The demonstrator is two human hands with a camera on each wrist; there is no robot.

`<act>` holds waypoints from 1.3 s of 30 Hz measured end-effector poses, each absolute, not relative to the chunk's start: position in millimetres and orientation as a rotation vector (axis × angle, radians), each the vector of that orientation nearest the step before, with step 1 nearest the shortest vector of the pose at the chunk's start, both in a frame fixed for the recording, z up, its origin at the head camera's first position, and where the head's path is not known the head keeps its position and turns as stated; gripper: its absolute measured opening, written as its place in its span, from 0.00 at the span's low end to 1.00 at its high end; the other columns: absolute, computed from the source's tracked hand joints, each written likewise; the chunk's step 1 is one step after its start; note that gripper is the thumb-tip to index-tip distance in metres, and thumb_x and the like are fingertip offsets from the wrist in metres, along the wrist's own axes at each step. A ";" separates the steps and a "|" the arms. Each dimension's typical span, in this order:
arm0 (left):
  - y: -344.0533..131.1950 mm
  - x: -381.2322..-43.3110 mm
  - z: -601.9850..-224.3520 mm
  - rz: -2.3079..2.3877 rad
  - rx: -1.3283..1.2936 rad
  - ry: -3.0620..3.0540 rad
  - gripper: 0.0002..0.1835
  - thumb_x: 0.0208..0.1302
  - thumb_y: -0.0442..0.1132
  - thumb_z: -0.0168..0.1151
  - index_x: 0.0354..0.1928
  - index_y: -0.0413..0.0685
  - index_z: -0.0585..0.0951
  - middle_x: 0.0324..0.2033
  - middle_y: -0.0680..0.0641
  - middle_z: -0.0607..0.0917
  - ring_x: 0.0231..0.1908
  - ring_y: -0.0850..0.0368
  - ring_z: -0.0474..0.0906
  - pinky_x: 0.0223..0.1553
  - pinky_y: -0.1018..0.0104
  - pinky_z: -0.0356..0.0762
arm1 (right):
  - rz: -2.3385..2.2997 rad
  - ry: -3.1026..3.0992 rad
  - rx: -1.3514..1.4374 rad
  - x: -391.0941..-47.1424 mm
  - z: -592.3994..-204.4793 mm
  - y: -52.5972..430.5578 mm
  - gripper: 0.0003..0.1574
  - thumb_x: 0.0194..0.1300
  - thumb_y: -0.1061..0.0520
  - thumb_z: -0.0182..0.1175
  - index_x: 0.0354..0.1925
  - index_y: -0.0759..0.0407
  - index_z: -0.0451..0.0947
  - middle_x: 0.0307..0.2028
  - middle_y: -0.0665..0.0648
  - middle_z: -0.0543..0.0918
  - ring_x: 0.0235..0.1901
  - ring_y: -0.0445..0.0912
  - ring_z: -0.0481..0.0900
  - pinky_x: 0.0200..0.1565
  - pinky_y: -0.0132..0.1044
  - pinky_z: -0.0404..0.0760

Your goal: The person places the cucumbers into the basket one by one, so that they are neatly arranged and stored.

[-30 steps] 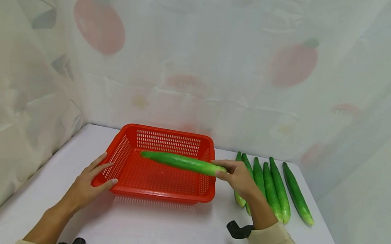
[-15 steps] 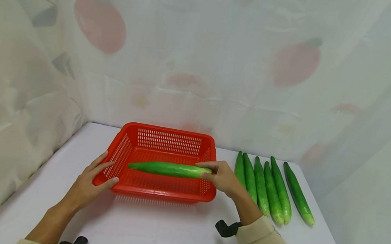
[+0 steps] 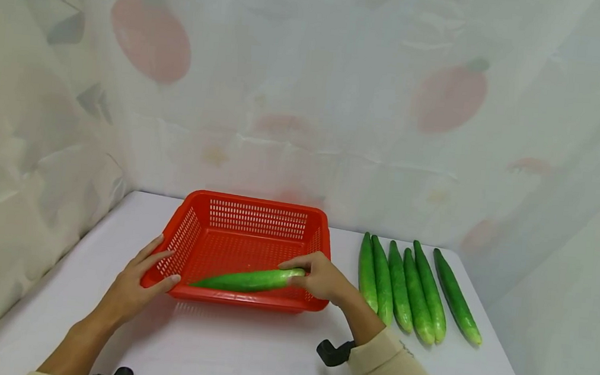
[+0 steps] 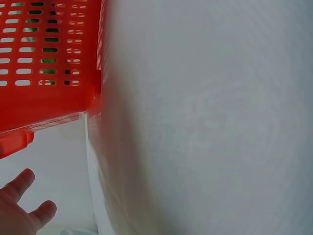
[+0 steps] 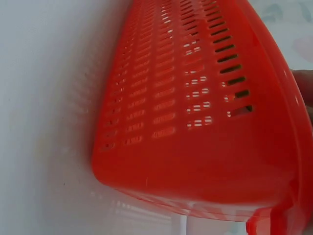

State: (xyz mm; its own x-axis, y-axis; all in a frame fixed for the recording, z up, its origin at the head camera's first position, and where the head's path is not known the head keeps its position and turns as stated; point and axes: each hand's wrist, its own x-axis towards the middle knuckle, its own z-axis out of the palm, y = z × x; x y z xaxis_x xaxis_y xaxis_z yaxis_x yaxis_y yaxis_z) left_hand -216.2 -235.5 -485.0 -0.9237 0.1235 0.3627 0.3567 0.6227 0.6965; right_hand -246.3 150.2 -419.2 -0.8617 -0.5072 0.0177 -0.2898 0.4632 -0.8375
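In the head view my right hand grips the pale end of a long green cucumber between thumb and fingers. The cucumber slants slightly down to the left, inside the front of a red plastic basket. My left hand lies at the basket's front left corner, fingers spread along the left rim and thumb at the front. In the left wrist view, two fingers of the left hand show straight beside the basket. The basket's slotted wall fills the right wrist view and hides most of the right hand.
Several cucumbers lie side by side on the white table, right of the basket. One more cucumber lies slightly apart at the far right. A fruit-patterned sheet hangs behind the table and on both sides.
My right hand has carried the cucumber left and toward me, from above the basket's right side down behind its front rim. The left hand and the basket stay in place.
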 end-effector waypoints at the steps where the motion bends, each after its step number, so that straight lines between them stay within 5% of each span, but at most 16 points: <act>1: -235.3 -216.1 -484.9 -1.193 -0.390 -2.569 0.30 0.60 0.48 0.68 0.62 0.41 0.75 0.72 0.50 0.56 0.66 0.35 0.54 0.51 0.33 0.58 | -1.333 2.481 -0.682 -246.2 -419.4 149.3 0.19 0.62 0.64 0.63 0.52 0.57 0.83 0.41 0.44 0.83 0.38 0.46 0.77 0.37 0.38 0.78; 39: -236.6 -216.8 -486.6 -1.199 -0.383 -2.576 0.30 0.61 0.47 0.67 0.62 0.42 0.74 0.73 0.48 0.55 0.67 0.34 0.51 0.50 0.27 0.55 | -0.754 2.524 -0.632 -263.2 -422.8 120.7 0.23 0.55 0.67 0.67 0.47 0.47 0.86 0.38 0.44 0.83 0.43 0.43 0.77 0.44 0.37 0.77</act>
State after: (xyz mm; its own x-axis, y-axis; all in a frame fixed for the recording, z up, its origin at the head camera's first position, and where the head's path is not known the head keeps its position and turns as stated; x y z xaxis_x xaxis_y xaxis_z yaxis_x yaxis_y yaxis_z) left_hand -216.8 -236.6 -486.6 -0.9275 0.1218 0.3535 0.3490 0.6217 0.7013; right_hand -263.2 120.7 -422.8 -0.8039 -0.5313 -0.2673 -0.2978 0.7486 -0.5924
